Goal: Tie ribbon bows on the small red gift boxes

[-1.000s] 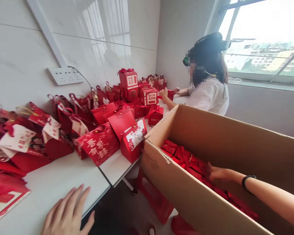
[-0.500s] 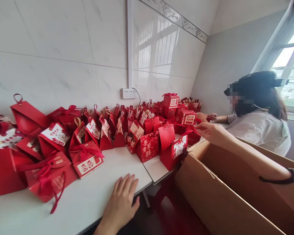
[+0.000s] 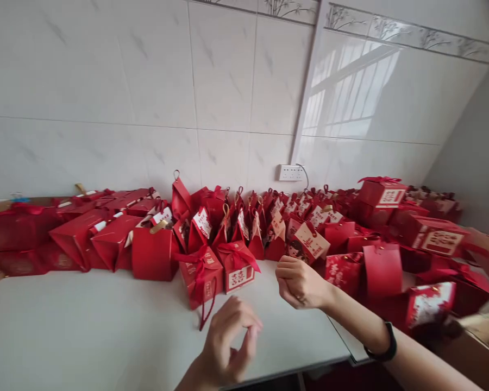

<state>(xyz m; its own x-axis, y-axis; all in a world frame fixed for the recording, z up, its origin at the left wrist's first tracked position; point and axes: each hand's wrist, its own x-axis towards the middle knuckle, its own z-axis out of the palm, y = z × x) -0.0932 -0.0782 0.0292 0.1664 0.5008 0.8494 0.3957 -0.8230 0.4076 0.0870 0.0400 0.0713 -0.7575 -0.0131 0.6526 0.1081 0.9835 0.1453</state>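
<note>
boxes (image 3: 236, 269) just beyond left hand (image 3: 228, 343), right hand (image 3: 300, 283)

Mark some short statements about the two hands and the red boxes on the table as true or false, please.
1. The right hand has a black band at its wrist. True.
2. The left hand lies flat on the white table. False: its fingers are curled.
3. The red gift boxes stand in a crowd along the tiled wall. True.
4. The wall socket sits under the table. False: it is on the wall, above the boxes.
</note>
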